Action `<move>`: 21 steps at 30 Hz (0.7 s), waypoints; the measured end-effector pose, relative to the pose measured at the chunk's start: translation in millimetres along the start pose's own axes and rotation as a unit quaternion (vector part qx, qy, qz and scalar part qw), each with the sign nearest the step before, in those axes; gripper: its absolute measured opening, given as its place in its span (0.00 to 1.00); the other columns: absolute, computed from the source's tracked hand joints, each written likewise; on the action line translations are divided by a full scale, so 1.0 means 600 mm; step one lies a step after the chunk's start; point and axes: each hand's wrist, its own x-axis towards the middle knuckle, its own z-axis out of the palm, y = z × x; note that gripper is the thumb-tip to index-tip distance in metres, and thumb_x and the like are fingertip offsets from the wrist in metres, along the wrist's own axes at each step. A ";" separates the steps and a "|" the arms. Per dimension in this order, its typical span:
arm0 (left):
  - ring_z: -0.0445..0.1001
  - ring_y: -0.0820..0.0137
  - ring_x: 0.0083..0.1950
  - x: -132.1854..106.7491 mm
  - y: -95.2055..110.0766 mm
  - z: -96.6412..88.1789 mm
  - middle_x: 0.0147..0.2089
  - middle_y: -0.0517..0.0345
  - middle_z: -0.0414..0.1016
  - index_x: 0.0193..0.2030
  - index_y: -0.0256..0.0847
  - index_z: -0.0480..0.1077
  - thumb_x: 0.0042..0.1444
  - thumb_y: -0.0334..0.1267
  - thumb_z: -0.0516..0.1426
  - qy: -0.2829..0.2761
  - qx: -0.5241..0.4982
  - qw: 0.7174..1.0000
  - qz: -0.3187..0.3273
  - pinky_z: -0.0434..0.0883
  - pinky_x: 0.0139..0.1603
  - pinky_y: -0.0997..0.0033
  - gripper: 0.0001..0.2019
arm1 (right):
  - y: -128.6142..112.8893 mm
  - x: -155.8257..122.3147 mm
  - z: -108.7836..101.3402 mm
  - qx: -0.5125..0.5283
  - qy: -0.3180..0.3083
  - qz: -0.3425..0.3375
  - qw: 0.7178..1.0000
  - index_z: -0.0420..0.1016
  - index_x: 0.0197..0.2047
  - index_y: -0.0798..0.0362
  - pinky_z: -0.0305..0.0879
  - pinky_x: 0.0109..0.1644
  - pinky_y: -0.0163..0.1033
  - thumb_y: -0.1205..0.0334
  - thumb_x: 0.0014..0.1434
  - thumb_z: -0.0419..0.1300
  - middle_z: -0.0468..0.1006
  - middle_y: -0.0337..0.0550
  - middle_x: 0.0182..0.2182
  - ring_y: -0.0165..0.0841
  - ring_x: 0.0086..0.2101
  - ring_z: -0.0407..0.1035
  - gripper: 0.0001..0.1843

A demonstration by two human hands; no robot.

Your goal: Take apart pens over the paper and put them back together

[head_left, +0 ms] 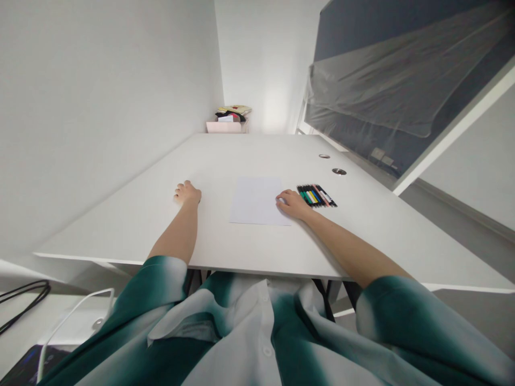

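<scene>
Loosely curled, your right hand (291, 204), its hold unclear, touches the right edge of the paper (256, 200), which spreads leftward mid-frame; your left hand (188, 193), half-curled, seemingly empty, rests farther off, left of center.

It seems an office; white desk (249, 249), grommets (339, 171) and dark panel (406, 69) suggest it.
</scene>
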 end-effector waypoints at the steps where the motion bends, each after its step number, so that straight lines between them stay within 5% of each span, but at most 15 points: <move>1: 0.62 0.47 0.65 0.002 -0.001 0.000 0.65 0.34 0.60 0.62 0.40 0.63 0.58 0.35 0.51 0.003 -0.006 1.000 0.001 0.61 0.60 0.42 0.24 | 0.000 0.000 0.000 0.001 0.000 0.001 1.000 0.77 0.53 0.53 0.60 0.59 0.42 0.58 0.64 0.55 0.74 0.51 0.53 0.41 0.52 0.67 0.17; 8: 0.69 0.47 0.60 0.009 0.001 -0.002 0.62 0.35 0.65 0.63 0.40 0.64 0.55 0.33 0.56 -0.026 -0.024 0.999 0.028 0.67 0.58 0.50 0.27 | 0.003 0.002 0.001 0.006 0.002 -0.006 1.000 0.78 0.52 0.54 0.60 0.58 0.43 0.58 0.63 0.56 0.75 0.53 0.52 0.42 0.52 0.68 0.17; 14: 0.70 0.56 0.60 -0.014 0.047 0.012 0.57 0.41 0.74 0.59 0.38 0.70 0.55 0.27 0.53 -0.069 -0.099 0.985 0.127 0.64 0.60 0.60 0.24 | 0.008 0.003 0.004 0.020 0.014 -0.012 1.000 0.79 0.51 0.54 0.61 0.58 0.45 0.58 0.63 0.56 0.75 0.54 0.51 0.43 0.51 0.68 0.17; 21: 0.72 0.63 0.41 -0.100 0.126 0.037 0.39 0.49 0.79 0.43 0.34 0.78 0.52 0.33 0.52 -0.192 -0.327 0.898 0.224 0.68 0.43 0.67 0.17 | 0.017 0.008 0.013 0.068 0.053 -0.024 0.996 0.78 0.50 0.55 0.61 0.58 0.48 0.59 0.61 0.58 0.74 0.55 0.51 0.44 0.51 0.68 0.17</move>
